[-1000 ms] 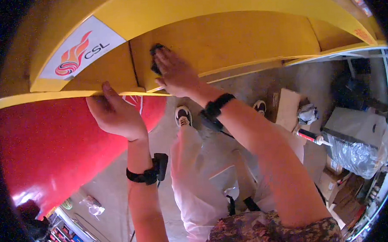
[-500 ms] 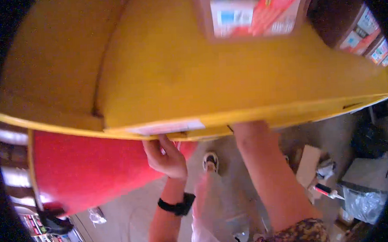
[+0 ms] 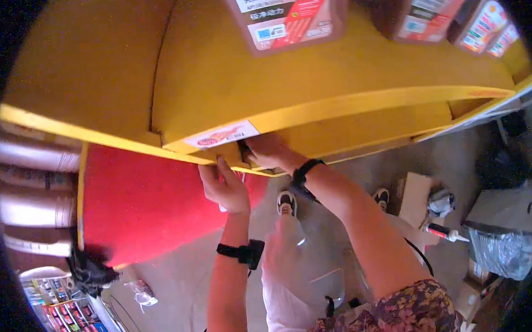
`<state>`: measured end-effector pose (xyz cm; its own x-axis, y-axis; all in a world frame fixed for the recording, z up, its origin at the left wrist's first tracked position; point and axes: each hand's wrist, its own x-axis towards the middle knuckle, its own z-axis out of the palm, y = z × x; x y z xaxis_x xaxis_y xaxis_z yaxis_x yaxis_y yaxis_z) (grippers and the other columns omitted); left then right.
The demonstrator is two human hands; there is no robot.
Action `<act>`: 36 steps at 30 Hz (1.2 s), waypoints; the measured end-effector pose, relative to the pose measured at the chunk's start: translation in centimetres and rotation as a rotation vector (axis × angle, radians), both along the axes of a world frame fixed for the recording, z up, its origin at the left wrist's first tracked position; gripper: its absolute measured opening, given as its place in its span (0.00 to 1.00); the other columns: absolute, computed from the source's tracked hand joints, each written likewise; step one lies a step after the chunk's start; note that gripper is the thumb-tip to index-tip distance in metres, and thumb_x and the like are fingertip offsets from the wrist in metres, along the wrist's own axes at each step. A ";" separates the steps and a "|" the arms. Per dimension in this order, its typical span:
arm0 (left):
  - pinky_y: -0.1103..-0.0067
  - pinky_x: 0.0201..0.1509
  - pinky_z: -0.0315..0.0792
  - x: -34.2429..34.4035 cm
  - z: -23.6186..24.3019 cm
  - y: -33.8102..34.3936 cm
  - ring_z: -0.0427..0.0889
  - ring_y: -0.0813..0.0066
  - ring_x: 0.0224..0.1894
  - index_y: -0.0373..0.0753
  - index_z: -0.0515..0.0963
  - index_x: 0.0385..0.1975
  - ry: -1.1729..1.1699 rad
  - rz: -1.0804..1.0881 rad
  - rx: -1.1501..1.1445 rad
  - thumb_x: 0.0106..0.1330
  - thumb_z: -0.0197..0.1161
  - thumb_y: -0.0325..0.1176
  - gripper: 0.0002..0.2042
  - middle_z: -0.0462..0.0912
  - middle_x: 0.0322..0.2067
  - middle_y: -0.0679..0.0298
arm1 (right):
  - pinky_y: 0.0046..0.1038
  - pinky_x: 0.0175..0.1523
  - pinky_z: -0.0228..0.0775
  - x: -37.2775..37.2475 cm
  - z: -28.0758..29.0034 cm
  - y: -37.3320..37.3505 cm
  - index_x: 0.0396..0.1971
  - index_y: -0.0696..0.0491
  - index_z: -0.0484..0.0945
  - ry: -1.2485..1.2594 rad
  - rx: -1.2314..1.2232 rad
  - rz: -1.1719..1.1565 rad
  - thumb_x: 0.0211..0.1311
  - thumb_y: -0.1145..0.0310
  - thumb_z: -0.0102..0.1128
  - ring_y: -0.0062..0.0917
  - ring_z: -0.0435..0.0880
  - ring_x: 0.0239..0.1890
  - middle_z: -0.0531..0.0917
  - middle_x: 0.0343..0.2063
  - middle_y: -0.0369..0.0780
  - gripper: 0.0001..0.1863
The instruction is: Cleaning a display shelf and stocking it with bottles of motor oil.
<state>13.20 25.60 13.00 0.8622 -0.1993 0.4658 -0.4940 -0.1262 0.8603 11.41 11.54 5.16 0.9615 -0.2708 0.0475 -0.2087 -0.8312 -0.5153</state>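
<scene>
A yellow shelf with a white label on its front lip fills the upper view. My left hand is at the corner below that label, its thumb in front of the lower yellow edge and its fingers curled at the side, closed on the edge. Just right of it, my right hand reaches in under the upper shelf board. Its fingers are bent beside a small dark spot; what they hold, if anything, is hidden.
Brown bottles with white and red labels stand on the shelf. A red panel forms its left side. On the floor at right are cardboard, a sealant tube and a grey box. Stocked racks stand lower left.
My right hand, hidden behind the shelf lip before, now shows at the lower edge, further left. My left hand stays by the label. The view has shifted, and more bottles show.
</scene>
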 end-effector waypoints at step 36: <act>0.76 0.31 0.72 0.1 0.6 0.0 0.76 0.77 0.28 0.30 0.77 0.35 -0.103 -0.015 0.240 0.67 0.59 0.32 0.09 0.82 0.28 0.60 | 0.31 0.65 0.62 -41.4 -3.7 -17.6 0.59 0.58 0.67 0.115 -0.533 -1.030 0.60 0.76 0.44 0.37 0.69 0.61 0.70 0.60 0.45 0.25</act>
